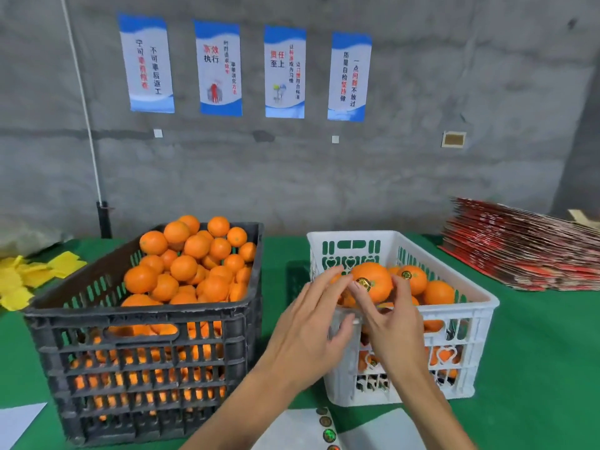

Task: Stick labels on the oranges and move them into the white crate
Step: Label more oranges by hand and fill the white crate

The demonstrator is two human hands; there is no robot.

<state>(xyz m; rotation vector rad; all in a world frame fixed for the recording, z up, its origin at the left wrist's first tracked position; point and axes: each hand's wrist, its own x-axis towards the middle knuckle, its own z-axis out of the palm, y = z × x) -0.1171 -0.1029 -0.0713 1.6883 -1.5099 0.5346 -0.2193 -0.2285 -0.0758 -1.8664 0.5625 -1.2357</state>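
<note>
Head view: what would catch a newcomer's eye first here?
The black plastic crate at left, heaped with bright oranges. Right of it, the left hand and right hand hold a labelled orange over the white plastic crate. Four blue-and-white posters hang on the grey wall.

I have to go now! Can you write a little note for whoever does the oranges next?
Left hand and right hand hold one orange over the white crate; its label is already stuck on.
Some labelled oranges already lie in the white crate.
The black crate is still heaped with oranges to label.
Label sheet lies at the near table edge.
Next, probably: drop this orange in.
</note>
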